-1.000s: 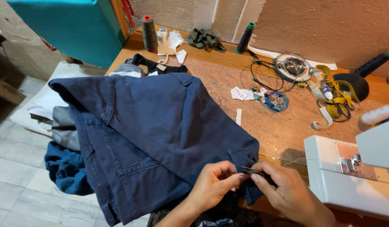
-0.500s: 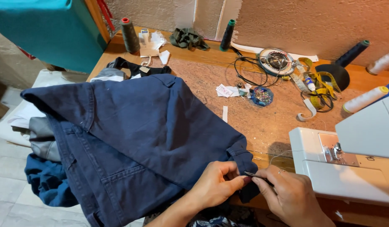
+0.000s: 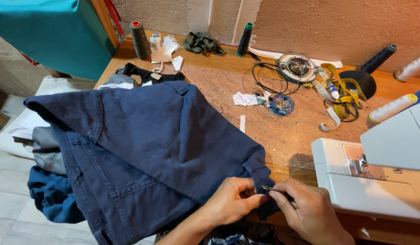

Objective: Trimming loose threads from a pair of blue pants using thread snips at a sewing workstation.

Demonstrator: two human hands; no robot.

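Both hands' grip — left hand (image 3: pixel 232 199), right hand (image 3: pixel 305 211) — pinching navy trousers (image 3: pixel 164 140) on cluttered wooden table (image 3: pixel 282 140).

Single head view, looking steeply down, close over worktable (image 3: pixel 287 136)

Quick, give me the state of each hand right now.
Left hand: closed, fingers pinching the hem of the navy trousers.
Right hand: closed on a thin metal tool at that hem.
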